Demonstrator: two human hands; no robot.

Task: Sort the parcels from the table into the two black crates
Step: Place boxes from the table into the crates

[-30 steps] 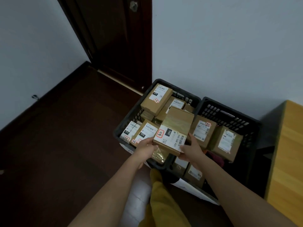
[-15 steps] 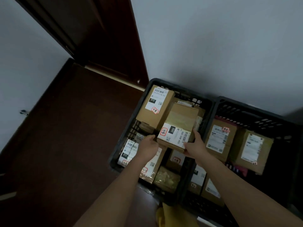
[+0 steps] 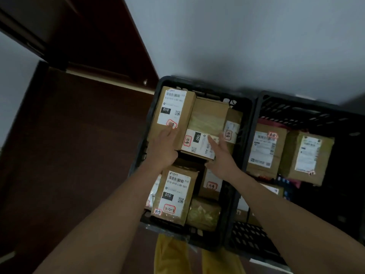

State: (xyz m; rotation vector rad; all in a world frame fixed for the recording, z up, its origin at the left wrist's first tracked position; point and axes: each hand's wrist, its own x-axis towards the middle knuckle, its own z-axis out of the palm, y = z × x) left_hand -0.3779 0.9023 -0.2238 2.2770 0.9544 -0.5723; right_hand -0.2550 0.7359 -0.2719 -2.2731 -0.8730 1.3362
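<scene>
1. We look down on two black crates set side by side against a pale wall: the left crate (image 3: 156,107) at about 12 o'clock from us, the right crate (image 3: 308,107) at about 2 o'clock.
2. The parcel with the 060 label (image 3: 205,133) lies in the far half of the left crate, on top of other boxes, its white label facing up and turned sideways.
3. Our left hand (image 3: 165,147) is open, fingers straight and relaxed, lying at the parcel's 9 o'clock edge; its fingertips reach onto the label of the 010 parcel (image 3: 173,113) just beside it. It grips nothing.
4. Our right hand (image 3: 221,155) is likewise open, fingers stretched flat over the label at the parcel's 4 o'clock corner, touching but not curled round it.
5. Nearer to us in the left crate lies a second 010 parcel (image 3: 175,194), at 6 o'clock from the 060 one.
6. In the right crate two brown parcels stand side by side: one (image 3: 264,149) against the left wall, another (image 3: 306,157) at its 3 o'clock.
7. A dark wooden floor (image 3: 69,155) spreads at 9 o'clock, and a dark door (image 3: 94,36) stands at 11 o'clock.
</scene>
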